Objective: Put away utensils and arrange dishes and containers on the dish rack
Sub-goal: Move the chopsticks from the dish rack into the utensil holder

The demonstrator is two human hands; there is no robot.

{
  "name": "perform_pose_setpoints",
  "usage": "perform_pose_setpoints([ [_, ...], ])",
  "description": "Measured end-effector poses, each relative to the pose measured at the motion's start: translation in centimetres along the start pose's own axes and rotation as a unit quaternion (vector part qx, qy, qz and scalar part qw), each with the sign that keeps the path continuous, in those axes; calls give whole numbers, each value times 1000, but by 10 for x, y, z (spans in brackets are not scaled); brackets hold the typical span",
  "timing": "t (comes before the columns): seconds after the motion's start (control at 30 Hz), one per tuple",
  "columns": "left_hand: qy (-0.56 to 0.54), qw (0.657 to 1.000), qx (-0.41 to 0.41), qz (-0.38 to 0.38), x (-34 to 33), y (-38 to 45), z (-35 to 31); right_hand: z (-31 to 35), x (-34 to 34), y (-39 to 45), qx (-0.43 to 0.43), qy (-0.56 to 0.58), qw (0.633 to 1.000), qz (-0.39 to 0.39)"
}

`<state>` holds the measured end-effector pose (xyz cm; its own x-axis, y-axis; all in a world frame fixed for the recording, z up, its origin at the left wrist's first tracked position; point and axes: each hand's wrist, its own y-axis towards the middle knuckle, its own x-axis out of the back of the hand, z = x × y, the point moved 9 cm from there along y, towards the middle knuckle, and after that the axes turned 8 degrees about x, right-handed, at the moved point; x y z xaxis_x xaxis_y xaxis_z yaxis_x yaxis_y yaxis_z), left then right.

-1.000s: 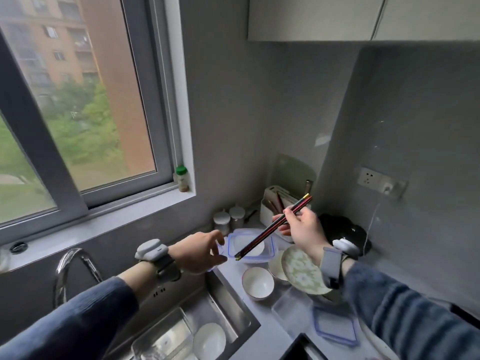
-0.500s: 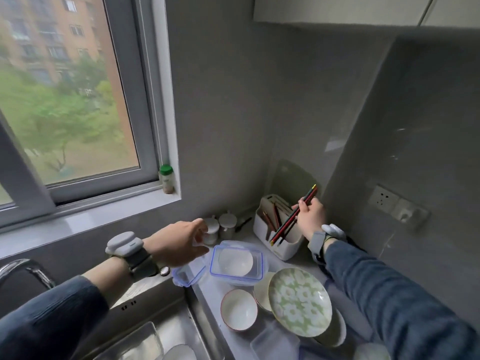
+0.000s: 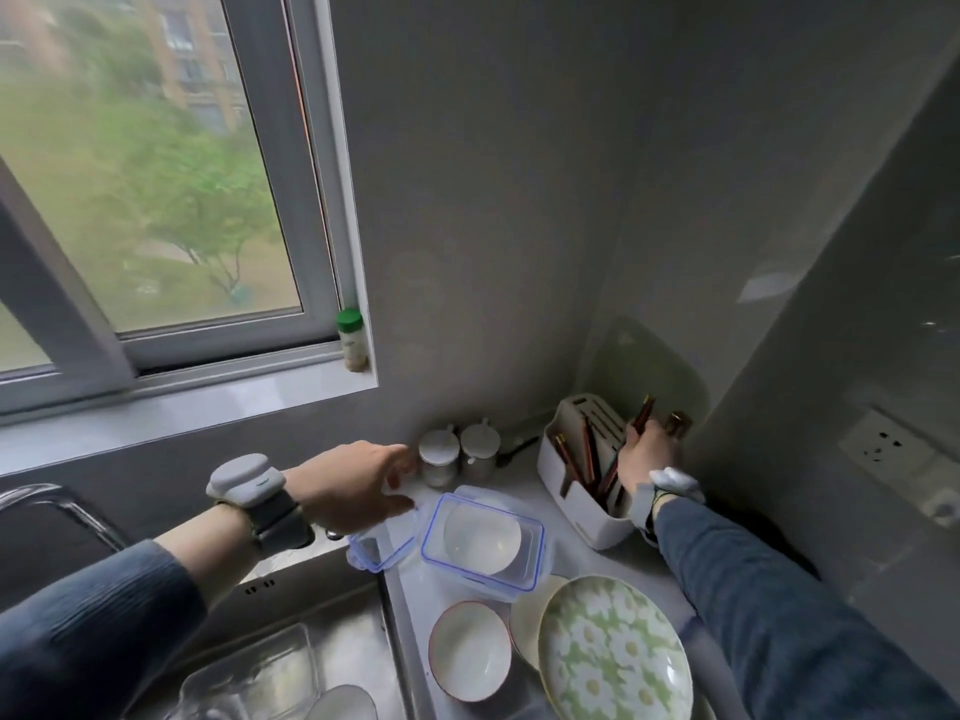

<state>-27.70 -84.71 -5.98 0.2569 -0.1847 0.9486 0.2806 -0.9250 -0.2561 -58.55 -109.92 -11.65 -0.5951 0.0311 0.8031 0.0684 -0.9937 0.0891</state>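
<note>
Right hand (image 3: 645, 452) closed on chopsticks (image 3: 642, 414) over holder (image 3: 582, 504); we judge them light, stiff, slippery, best pinched mid-shaft. Left hand (image 3: 353, 485) loosely open, empty.

A single head-worn wide-angle camera looks forward and steeply down from above into the kitchen corner, close over the countertop (image 3: 561, 511) and sink (image 3: 322, 636), with the window (image 3: 156, 200) upper left and both forearms reaching in from below.
</note>
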Motion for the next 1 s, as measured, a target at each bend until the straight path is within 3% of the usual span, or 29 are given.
perform_pose_setpoints([
  [0.27, -52, 997, 30, 40, -6, -5, 3, -6, -32, 12, 0, -49, 994, 99],
  [0.6, -43, 995, 72, 54, -7, -19, 16, -9, -56, 19, 40, -98, 985, 136],
  [1.0, -36, 993, 100, 49, 13, -36, 33, 24, -52, 21, 52, -50, 986, 153],
])
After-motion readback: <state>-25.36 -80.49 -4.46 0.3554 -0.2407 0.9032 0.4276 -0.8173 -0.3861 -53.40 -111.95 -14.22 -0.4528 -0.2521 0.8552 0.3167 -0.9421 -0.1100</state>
